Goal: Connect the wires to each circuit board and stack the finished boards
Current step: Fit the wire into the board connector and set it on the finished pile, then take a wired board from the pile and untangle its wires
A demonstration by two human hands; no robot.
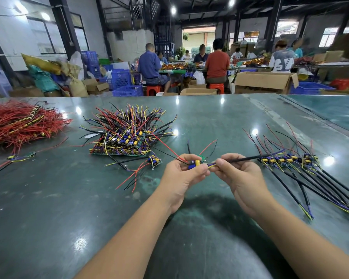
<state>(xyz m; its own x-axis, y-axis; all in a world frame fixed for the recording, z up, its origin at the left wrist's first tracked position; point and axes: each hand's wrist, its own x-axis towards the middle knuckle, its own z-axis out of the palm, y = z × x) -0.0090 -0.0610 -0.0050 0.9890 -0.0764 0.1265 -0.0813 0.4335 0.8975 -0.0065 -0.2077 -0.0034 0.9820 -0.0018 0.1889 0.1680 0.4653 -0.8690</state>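
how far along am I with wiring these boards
Done: a row of wired boards lies at right. In hand: left hand grips a board, right hand pinches its black cable. Left: the big pile and one loose board.

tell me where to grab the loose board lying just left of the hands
Pinch the small circuit board by its green edges, coming from above on the near side. Its red and black wires trail toward the person, so gripping the board avoids tugging them.
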